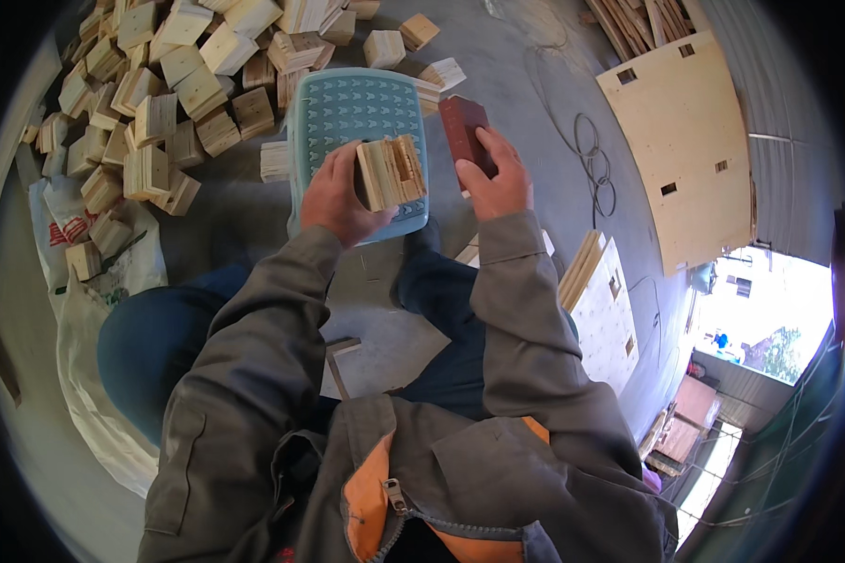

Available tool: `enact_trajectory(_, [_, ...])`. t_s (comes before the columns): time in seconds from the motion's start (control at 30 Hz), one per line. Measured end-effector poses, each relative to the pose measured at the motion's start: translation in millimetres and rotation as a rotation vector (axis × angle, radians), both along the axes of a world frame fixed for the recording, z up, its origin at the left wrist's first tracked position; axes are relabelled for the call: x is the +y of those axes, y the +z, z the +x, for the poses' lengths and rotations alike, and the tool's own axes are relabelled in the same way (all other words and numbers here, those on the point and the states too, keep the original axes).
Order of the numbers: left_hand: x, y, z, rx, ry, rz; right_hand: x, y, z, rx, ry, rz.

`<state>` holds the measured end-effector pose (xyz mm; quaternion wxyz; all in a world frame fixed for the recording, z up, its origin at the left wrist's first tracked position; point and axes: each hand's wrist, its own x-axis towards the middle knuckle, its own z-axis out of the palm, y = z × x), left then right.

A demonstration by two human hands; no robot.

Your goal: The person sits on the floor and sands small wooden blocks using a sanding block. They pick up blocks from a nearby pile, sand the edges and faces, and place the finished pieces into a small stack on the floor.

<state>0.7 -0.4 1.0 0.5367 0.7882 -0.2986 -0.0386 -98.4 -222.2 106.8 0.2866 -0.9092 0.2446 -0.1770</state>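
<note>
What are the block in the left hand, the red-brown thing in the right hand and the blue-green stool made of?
The block looks like bare plywood: its sides show stacked, striped layers. The red-brown thing looks matte and mostly one colour, perhaps a gritty or painted coating; its material is unclear. The stool is probably moulded plastic, round-cornered with a neatly repeated pattern.

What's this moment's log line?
left hand: holds wood block over teal stool; right hand: holds reddish-brown block; held blocks: apart; upper left: wood pile
</note>
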Motion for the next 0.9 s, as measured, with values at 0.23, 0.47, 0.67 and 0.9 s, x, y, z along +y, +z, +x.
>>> enact_trajectory(0.23, [-7, -19, -1, 0.060, -0.043, -0.098, -11, 50, -69, -0.167, -0.124, 0.154])
enact_trajectory(0.47, [-20, -87, 14, 0.224, -0.140, -0.242, -14, 27, -85, -0.343, -0.171, 0.156])
enact_trajectory(0.67, [8, -84, 43, 0.416, -0.337, -0.264, 0, 34, -74, -0.370, -0.223, 0.227])
enact_trajectory(0.9, [-3, -67, 123, 0.412, -0.204, 0.037, 3, 53, -69, -0.275, -0.215, 0.319])
